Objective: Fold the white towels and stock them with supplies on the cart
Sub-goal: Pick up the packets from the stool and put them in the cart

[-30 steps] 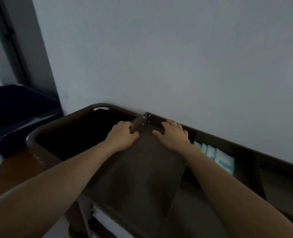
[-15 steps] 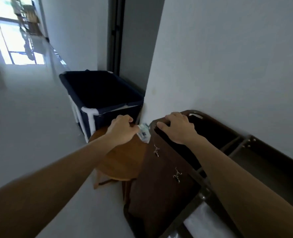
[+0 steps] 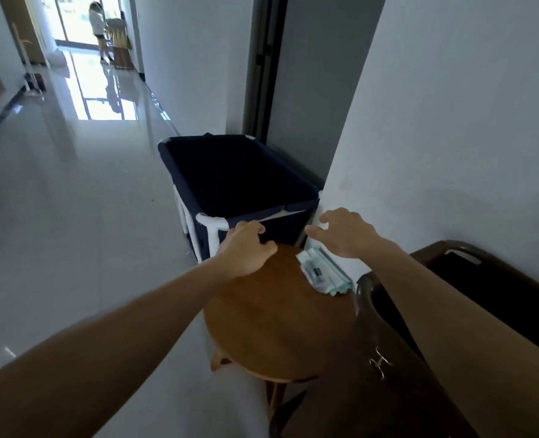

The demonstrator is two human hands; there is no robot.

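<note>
Status: left hand (image 3: 246, 248) loosely curled, right hand (image 3: 347, 232) spread; both empty. The packets (image 3: 321, 273) lie at the far right edge of the stool (image 3: 277, 311): a clumsy grab may push them off.

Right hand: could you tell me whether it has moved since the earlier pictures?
Yes, the right hand left the cart rim, leftward toward the packets.

We can read no words anywhere; the print on the packets (image 3: 321, 273) at the stool's (image 3: 277, 327) far edge is too blurred.
</note>
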